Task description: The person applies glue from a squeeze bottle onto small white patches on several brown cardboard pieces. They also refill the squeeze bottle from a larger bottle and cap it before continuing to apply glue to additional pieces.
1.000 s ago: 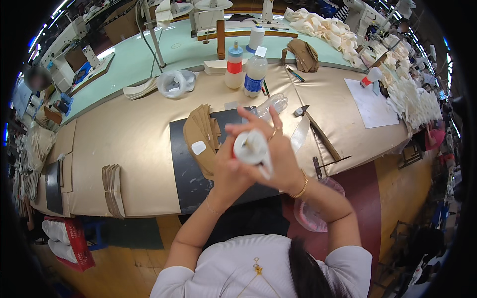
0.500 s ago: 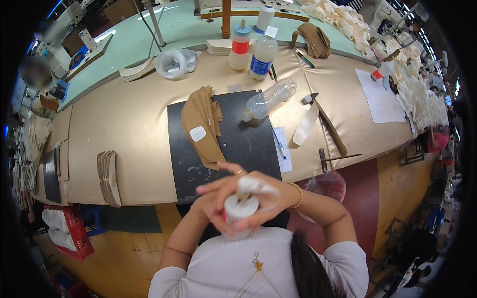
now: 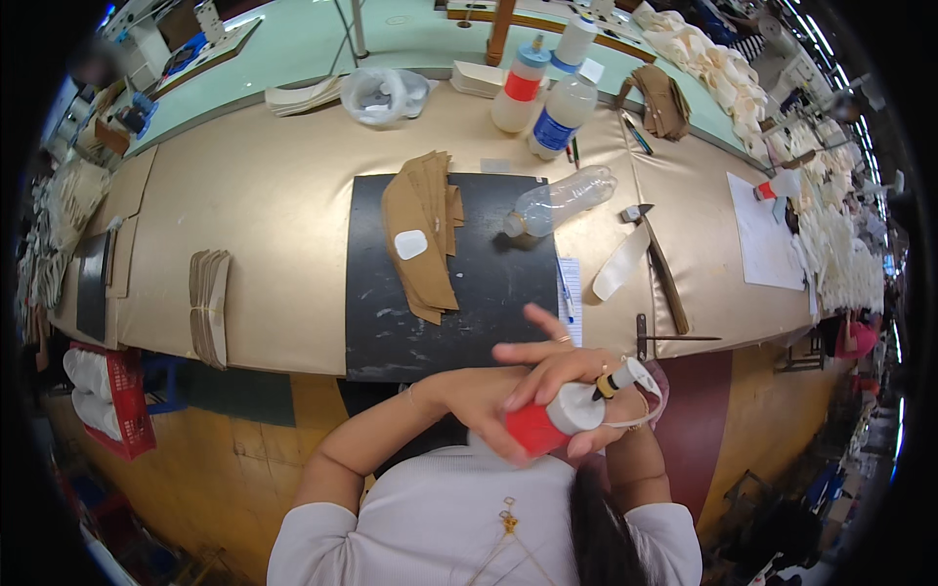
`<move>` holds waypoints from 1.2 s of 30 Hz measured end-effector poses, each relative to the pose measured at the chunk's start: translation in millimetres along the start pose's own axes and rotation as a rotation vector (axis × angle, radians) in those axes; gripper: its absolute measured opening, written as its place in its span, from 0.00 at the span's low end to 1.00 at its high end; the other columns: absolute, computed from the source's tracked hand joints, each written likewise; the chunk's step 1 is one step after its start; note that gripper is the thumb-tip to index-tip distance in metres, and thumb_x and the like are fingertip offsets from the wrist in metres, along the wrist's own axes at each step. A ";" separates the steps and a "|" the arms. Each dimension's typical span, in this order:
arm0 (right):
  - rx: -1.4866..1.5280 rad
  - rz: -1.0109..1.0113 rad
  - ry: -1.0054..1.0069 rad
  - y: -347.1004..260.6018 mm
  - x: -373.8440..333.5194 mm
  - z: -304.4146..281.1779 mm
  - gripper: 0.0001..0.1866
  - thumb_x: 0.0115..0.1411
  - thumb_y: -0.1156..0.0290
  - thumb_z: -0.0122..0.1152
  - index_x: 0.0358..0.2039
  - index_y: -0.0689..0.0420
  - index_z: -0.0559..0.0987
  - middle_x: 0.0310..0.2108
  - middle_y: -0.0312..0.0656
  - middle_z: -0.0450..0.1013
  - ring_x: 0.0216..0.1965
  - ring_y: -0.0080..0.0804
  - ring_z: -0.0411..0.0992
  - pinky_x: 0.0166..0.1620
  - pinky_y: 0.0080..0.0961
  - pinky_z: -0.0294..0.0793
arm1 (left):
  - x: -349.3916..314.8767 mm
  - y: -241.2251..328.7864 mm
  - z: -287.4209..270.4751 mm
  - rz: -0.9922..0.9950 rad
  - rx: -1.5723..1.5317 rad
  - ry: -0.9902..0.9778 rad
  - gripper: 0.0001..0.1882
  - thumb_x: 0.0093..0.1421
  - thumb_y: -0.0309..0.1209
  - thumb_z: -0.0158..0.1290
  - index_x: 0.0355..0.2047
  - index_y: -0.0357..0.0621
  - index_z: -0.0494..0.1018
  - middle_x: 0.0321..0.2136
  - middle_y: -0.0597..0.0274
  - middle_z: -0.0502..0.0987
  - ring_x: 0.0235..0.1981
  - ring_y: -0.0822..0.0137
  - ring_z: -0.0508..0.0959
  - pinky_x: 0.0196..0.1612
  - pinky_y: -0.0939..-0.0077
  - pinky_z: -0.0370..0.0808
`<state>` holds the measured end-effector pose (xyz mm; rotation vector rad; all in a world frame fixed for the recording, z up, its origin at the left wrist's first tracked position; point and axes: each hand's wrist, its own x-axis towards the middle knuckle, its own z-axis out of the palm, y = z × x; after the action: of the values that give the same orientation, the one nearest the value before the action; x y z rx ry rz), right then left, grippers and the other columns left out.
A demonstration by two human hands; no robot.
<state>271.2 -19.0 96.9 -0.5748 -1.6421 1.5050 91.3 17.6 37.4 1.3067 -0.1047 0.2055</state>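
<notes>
A squeeze bottle (image 3: 538,432) with a red band, white cap and narrow dark-and-tan nozzle is tilted in front of my body, its nozzle toward the upper right. My left hand (image 3: 486,414) is wrapped round its red side. My right hand (image 3: 569,372) closes about the white cap, thumb below and some fingers stretched out above. A small white piece with a thin strap (image 3: 636,375) is beside the nozzle, over my right wrist; what holds it is hidden. Beyond my hands, a fanned stack of brown card pieces (image 3: 415,210) with a white patch on top lies on a black mat (image 3: 489,342).
A clear bottle (image 3: 567,199) lies across the mat's edge. Right of it are a pen (image 3: 565,290), a white sole-shaped piece (image 3: 621,264), a hammer (image 3: 667,278) and a metal rod (image 3: 684,338). Two bottles stand behind, near a plastic bag (image 3: 376,96). A banded card bundle (image 3: 208,308) lies left.
Both hands have carried the bottle to the right and tipped it over, so its red side now shows and its nozzle points to the upper right. The view has shifted slightly.
</notes>
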 end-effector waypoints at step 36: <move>0.205 -0.149 0.177 28.6 33.0 -27.2 0.29 0.48 0.43 0.66 0.39 0.54 0.77 0.41 0.43 0.79 0.63 0.47 0.63 0.69 0.52 0.29 | 22.6 -22.2 -24.8 0.057 -0.808 -0.133 0.40 0.45 0.42 0.65 0.57 0.37 0.64 0.46 0.48 0.76 0.44 0.55 0.80 0.49 0.62 0.76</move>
<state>269.1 28.2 76.6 -0.4490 -1.3464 1.4480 117.1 38.1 14.2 0.5110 -0.3043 0.1038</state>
